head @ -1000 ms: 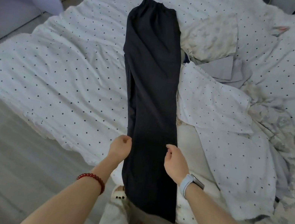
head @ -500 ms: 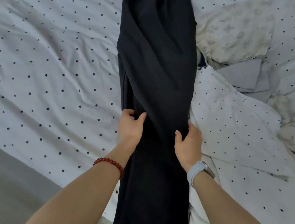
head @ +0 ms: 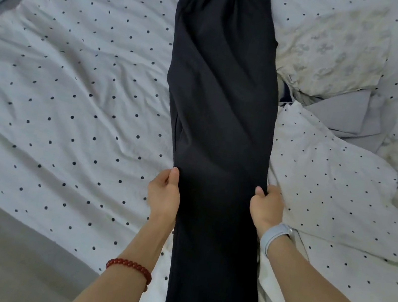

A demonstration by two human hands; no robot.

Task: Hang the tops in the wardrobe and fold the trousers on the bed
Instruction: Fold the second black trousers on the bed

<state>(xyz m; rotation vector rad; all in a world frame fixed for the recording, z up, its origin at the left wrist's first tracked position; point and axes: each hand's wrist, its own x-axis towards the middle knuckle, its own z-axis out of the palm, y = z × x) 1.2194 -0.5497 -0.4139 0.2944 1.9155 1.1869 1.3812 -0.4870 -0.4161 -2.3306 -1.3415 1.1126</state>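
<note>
Black cloth is pinched in both my hands: my left hand grips one long edge of the trousers, thumb on top, and my right hand grips the opposite edge, fingers curled under. A red bracelet sits on my left wrist, a pale watch on my right. The trousers lie lengthwise, one leg over the other, on the dotted sheet, waistband at the far end and hems past the bed's near edge. Right of the trousers lies a crumpled floral cloth.
</note>
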